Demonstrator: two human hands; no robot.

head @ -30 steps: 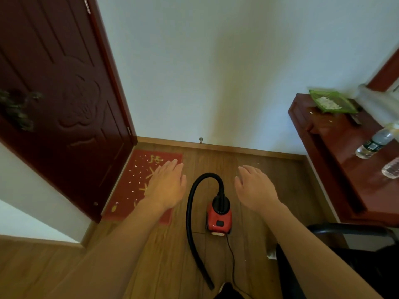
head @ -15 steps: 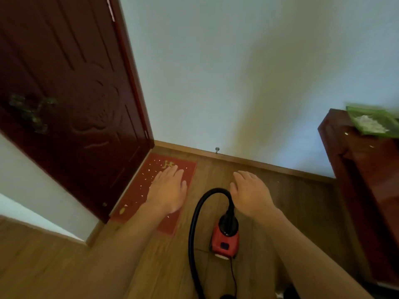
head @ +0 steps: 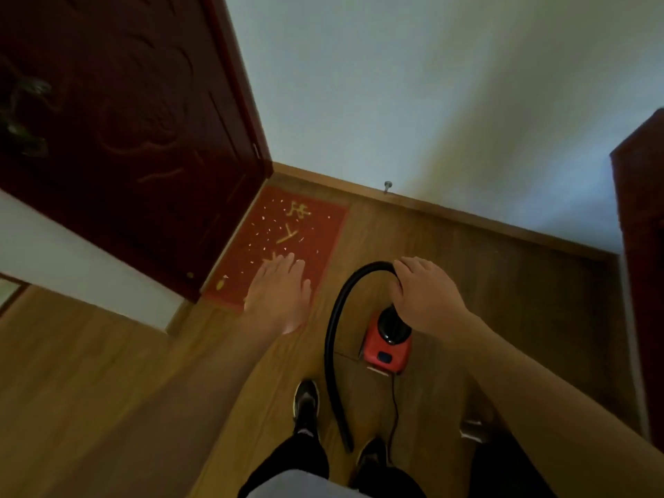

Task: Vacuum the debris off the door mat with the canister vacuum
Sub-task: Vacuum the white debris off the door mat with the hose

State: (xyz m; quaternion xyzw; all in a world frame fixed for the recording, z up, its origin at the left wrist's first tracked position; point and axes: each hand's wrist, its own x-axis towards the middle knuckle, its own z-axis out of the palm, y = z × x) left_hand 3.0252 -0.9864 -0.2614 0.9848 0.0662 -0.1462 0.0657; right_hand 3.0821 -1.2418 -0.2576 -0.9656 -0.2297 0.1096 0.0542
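A red door mat (head: 316, 224) lies on the wood floor against the open door, dotted with small pale debris and gold characters. To its right stands the small red canister vacuum (head: 386, 352). Its black hose (head: 332, 325) arches up from the canister's top and runs down to the floor between my shoes. My left hand (head: 280, 292) hovers flat and empty over the mat's near corner, fingers stretched forward. My right hand (head: 427, 292) sits on top of the hose arch with fingers curled around it, hiding that stretch of hose.
A dark red door (head: 125, 138) stands open on the left. A white wall with a wooden skirting and a door stop (head: 388, 185) closes the far side. A dark red cabinet (head: 643, 246) lines the right edge. The vacuum's cord (head: 395, 407) trails toward my shoes (head: 305, 400).
I have stepped closer and the view has tilted down, so my shoes now show. My right hand dropped onto the hose arch and curled around it. My left hand stayed open.
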